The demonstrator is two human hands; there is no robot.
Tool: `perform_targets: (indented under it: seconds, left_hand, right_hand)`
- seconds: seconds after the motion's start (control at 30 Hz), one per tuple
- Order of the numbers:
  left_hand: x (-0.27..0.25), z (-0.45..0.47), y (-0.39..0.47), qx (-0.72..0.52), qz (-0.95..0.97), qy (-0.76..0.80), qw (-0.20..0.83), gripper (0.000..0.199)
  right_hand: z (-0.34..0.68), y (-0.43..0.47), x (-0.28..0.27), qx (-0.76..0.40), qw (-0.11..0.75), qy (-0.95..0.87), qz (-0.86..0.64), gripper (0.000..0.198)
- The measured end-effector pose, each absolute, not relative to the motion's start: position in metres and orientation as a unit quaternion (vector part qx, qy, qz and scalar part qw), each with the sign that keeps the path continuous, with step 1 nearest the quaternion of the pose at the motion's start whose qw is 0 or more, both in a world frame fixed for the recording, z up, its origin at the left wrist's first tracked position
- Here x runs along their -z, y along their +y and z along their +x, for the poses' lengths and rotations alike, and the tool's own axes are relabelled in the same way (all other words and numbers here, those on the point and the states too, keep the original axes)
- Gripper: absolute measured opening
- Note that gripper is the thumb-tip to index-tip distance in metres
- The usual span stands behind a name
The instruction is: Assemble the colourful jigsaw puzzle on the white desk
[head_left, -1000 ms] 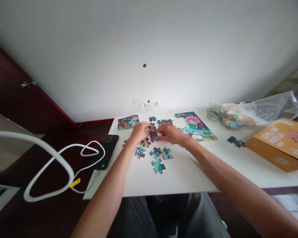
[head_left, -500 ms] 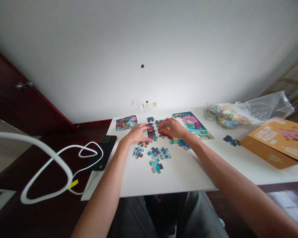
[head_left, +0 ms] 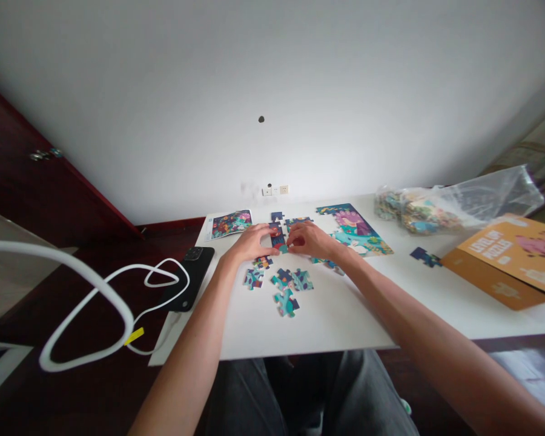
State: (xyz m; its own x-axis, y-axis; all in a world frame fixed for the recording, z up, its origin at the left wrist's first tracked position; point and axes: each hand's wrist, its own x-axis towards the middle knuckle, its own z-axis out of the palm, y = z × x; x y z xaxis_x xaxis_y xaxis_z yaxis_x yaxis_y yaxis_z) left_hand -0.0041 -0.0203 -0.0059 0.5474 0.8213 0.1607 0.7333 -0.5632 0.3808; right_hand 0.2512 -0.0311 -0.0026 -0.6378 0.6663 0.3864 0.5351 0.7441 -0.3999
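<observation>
My left hand [head_left: 253,243] has its thumb and fingers at the near and far parts of a narrow strip of joined jigsaw puzzle pieces [head_left: 278,238], dark blue and red with a teal end. Curled in from the other side, my right hand [head_left: 312,240] has its fingertips pinched at the strip's right edge, and they hide what lies under them. Behind that hand shows a joined section of puzzle [head_left: 298,221], mostly covered. A single dark blue piece [head_left: 277,215] lies beyond the strip. Nearer me are several loose teal and blue pieces [head_left: 285,302].
A larger assembled section with a purple figure [head_left: 350,223] lies right of my hands. The reference picture [head_left: 229,224] is at the back left, a black phone [head_left: 195,274] on the left edge by a white cable [head_left: 113,297]. Rightward are a bag of pieces [head_left: 429,212] and an orange puzzle box [head_left: 504,260].
My right hand has shifted slightly left and nearer me, its fingertips closing in on the strip. The left hand stays almost in place at the strip.
</observation>
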Motion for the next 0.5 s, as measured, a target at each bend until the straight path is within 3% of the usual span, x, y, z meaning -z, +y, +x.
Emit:
perform_targets:
  seconds: [0.23,0.5]
  left_hand:
    - [0.006,-0.006,-0.019,-0.156,0.876,0.437,0.130,0.070]
    - [0.004,-0.003,-0.022,-0.176,0.874,0.437,0.120,0.066]
  right_hand:
    - [0.264,-0.025,-0.003,-0.133,0.299,-0.876,-0.356,0.013]
    - [0.250,-0.030,0.006,-0.085,0.266,-0.899,-0.338,0.007]
